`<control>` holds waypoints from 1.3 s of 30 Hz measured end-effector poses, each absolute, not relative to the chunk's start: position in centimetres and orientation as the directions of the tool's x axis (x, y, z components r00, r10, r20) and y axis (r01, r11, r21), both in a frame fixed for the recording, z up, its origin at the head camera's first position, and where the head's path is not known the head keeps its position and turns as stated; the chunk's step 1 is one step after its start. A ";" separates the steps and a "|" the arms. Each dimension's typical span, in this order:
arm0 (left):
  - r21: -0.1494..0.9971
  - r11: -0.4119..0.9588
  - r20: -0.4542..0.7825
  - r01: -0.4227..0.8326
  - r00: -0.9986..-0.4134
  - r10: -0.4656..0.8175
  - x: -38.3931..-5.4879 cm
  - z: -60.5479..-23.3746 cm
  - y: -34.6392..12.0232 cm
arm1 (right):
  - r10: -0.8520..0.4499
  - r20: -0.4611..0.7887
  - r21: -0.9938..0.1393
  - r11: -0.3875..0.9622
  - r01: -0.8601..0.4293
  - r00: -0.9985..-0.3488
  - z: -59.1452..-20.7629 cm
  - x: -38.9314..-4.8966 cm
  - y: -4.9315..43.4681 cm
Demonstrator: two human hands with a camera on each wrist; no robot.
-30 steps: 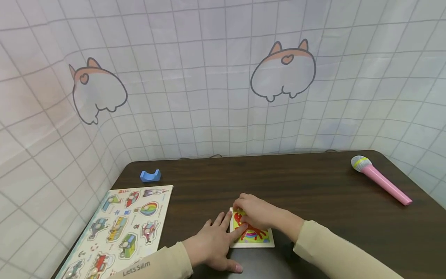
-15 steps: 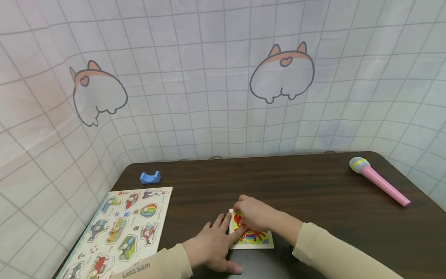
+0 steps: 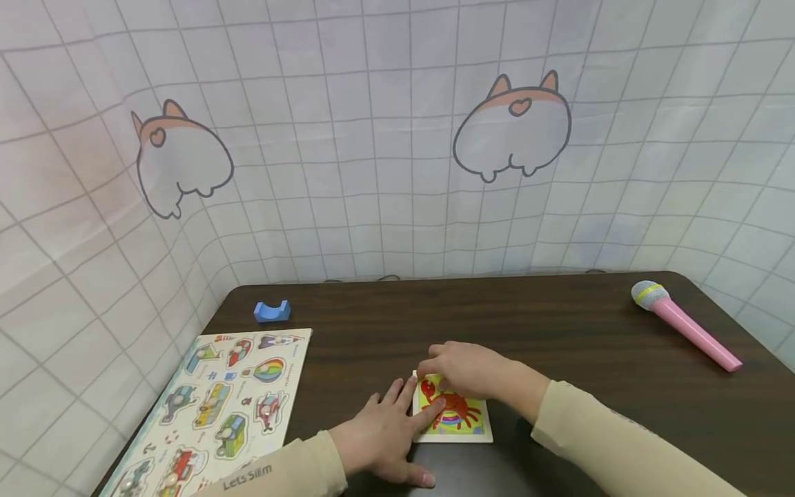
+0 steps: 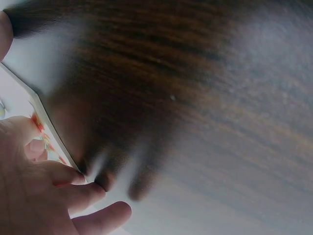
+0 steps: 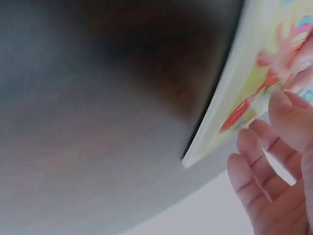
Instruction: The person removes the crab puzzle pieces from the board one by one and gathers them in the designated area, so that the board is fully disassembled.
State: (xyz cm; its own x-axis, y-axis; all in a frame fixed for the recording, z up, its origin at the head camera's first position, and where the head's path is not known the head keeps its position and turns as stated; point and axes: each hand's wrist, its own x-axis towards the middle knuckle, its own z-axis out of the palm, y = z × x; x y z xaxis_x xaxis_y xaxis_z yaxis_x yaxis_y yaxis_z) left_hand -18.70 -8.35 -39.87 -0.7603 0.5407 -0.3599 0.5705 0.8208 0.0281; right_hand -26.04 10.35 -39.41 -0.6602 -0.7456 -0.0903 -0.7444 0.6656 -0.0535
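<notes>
A small square crab jigsaw puzzle [image 3: 456, 436], with a red crab on yellow in a white frame, lies on the dark table. My left hand [image 3: 385, 431] is spread over its left side, the straight index finger pressing on the crab and other fingers along the frame's edge. From the far side my right hand [image 3: 468, 369] reaches over the puzzle, fingers bent at its far border. In the right wrist view, the right thumb [image 5: 283, 110] is over the picture and fingertips [image 5: 249, 139] are close to the board's edge. The right hand hides the puzzle's upper right part.
A large peg puzzle board [image 3: 298, 359] with vehicle pieces lies at the left. Behind it sits a blue curved block [image 3: 272, 313]. A pink toy microphone [image 3: 692, 331] lies at the right. A white grid-patterned curtain [image 3: 348, 172] hangs behind the table [image 3: 528, 310].
My right hand has shifted slightly back, uncovering more of the crab. The left hand keeps its place on the puzzle. The head view has moved a little.
</notes>
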 end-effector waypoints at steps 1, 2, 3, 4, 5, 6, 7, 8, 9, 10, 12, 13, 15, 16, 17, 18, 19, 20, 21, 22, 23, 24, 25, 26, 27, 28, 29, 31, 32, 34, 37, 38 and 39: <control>0.028 0.821 -0.363 0.571 -0.759 0.540 -18.7 -39.8 -8.3 | -0.761 -0.094 0.004 0.645 -0.764 -0.642 -39.4 -26.1 10.4; 0.028 0.821 -0.366 0.570 -0.758 0.539 -18.7 -39.8 -8.3 | -0.775 -0.100 0.061 0.621 -0.781 -0.624 -39.3 -26.2 10.3; 0.028 0.821 -0.370 0.570 -0.757 0.538 -18.8 -39.8 -8.3 | -0.790 -0.101 0.113 0.595 -0.796 -0.605 -39.2 -26.3 10.3; 0.028 0.821 -0.373 0.570 -0.756 0.538 -18.8 -39.8 -8.3 | -0.802 -0.106 0.169 0.568 -0.806 -0.587 -39.1 -26.3 10.3; 0.030 0.821 -0.376 0.570 -0.755 0.537 -18.8 -39.8 -8.3 | -0.816 -0.106 0.222 0.537 -0.814 -0.568 -39.1 -26.4 10.2; 0.032 0.821 -0.377 0.569 -0.754 0.538 -18.8 -39.8 -8.3 | -0.828 -0.104 0.269 0.510 -0.817 -0.551 -39.0 -26.4 10.2; 0.031 0.821 -0.378 0.570 -0.754 0.538 -18.8 -39.8 -8.3 | -0.839 -0.104 0.310 0.483 -0.819 -0.534 -39.0 -26.5 10.1; 0.030 0.821 -0.378 0.570 -0.754 0.537 -18.8 -39.8 -8.3 | -0.849 -0.104 0.348 0.457 -0.819 -0.518 -38.9 -26.5 10.1; 0.030 0.821 -0.379 0.570 -0.754 0.537 -18.8 -39.8 -8.3 | -0.859 -0.104 0.381 0.432 -0.817 -0.502 -38.9 -26.5 10.0; 0.030 0.821 -0.378 0.570 -0.754 0.537 -18.8 -39.8 -8.2 | -0.865 -0.106 0.405 0.412 -0.816 -0.490 -38.8 -26.5 10.0; 0.029 0.820 -0.377 0.572 -0.753 0.539 -18.8 -39.8 -8.2 | -0.874 -0.102 0.395 0.403 -0.826 -0.475 -38.9 -26.6 9.9; 0.032 0.820 -0.380 0.572 -0.752 0.539 -18.8 -39.8 -8.2 | -0.872 -0.102 0.365 0.414 -0.834 -0.478 -38.9 -26.6 9.9; 0.036 0.819 -0.383 0.572 -0.749 0.540 -18.8 -39.8 -8.2 | -0.853 -0.102 0.248 0.477 -0.843 -0.513 -39.0 -26.6 9.8; 0.038 0.818 -0.384 0.573 -0.748 0.542 -18.9 -39.8 -8.2 | -0.837 -0.101 0.168 0.518 -0.839 -0.537 -39.2 -26.6 9.8; 0.040 0.817 -0.385 0.575 -0.746 0.544 -18.9 -39.8 -8.2 | -0.820 -0.099 0.085 0.557 -0.826 -0.563 -39.3 -26.6 9.8; 0.041 0.817 -0.388 0.575 -0.744 0.544 -18.9 -39.8 -8.3 | -0.797 -0.099 0.000 0.599 -0.801 -0.596 -39.3 -26.6 9.7; 0.042 0.817 -0.388 0.575 -0.744 0.544 -18.9 -39.8 -8.3 | -0.772 -0.098 -0.079 0.635 -0.769 -0.628 -39.4 -26.5 9.7; 0.041 0.816 -0.389 0.576 -0.744 0.544 -19.0 -39.8 -8.3 | -0.748 -0.097 -0.151 0.664 -0.733 -0.657 -39.4 -26.5 9.7; 0.041 0.816 -0.389 0.576 -0.743 0.544 -19.0 -39.8 -8.3 | -0.726 -0.096 -0.207 0.684 -0.700 -0.681 -39.5 -26.4 9.7; 0.042 0.816 -0.389 0.576 -0.743 0.544 -19.0 -39.8 -8.4 | -0.704 -0.101 -0.249 0.702 -0.667 -0.703 -39.5 -26.4 9.8; 0.042 0.816 -0.389 0.576 -0.743 0.544 -19.0 -39.8 -8.4 | -0.686 -0.107 -0.283 0.715 -0.639 -0.720 -39.5 -26.4 9.8; 0.042 0.817 -0.388 0.575 -0.744 0.544 -19.0 -39.8 -8.4 | -0.669 -0.115 -0.313 0.726 -0.612 -0.734 -39.5 -26.3 9.8; 0.041 0.816 -0.387 0.576 -0.744 0.545 -19.0 -39.8 -8.4 | -0.657 -0.123 -0.331 0.734 -0.594 -0.744 -39.5 -26.3 9.8; 0.040 0.816 -0.385 0.577 -0.745 0.545 -19.0 -39.7 -8.4 | -0.649 -0.132 -0.342 0.740 -0.580 -0.750 -39.5 -26.3 9.8; 0.037 0.815 -0.382 0.578 -0.746 0.546 -19.0 -39.7 -8.4 | -0.644 -0.141 -0.352 0.743 -0.570 -0.752 -39.5 -26.3 9.8; 0.032 0.814 -0.379 0.580 -0.746 0.547 -19.0 -39.7 -8.4 | -0.641 -0.147 -0.364 0.743 -0.561 -0.753 -39.4 -26.3 9.8; 0.028 0.813 -0.376 0.582 -0.747 0.548 -18.9 -39.7 -8.4 | -0.638 -0.154 -0.374 0.744 -0.553 -0.754 -39.4 -26.3 9.8; 0.022 0.812 -0.373 0.584 -0.748 0.548 -18.9 -39.7 -8.4 | -0.630 -0.166 -0.389 0.749 -0.537 -0.759 -39.4 -26.2 9.7; 0.021 0.812 -0.372 0.584 -0.749 0.548 -18.9 -39.7 -8.4 | -0.625 -0.171 -0.394 0.752 -0.529 -0.761 -39.4 -26.2 9.6; 0.021 0.811 -0.372 0.584 -0.749 0.549 -18.9 -39.7 -8.4 | -0.619 -0.180 -0.404 0.755 -0.516 -0.765 -39.4 -26.2 9.5; 0.024 0.811 -0.373 0.584 -0.748 0.549 -18.9 -39.7 -8.4 | -0.612 -0.183 -0.403 0.761 -0.509 -0.770 -39.4 -26.2 9.4; 0.025 0.812 -0.374 0.584 -0.747 0.549 -18.9 -39.7 -8.4 | -0.610 -0.182 -0.406 0.761 -0.506 -0.771 -39.4 -26.2 9.4; 0.029 0.813 -0.376 0.582 -0.747 0.548 -18.9 -39.7 -8.4 | -0.609 -0.179 -0.410 0.761 -0.504 -0.773 -39.4 -26.2 9.4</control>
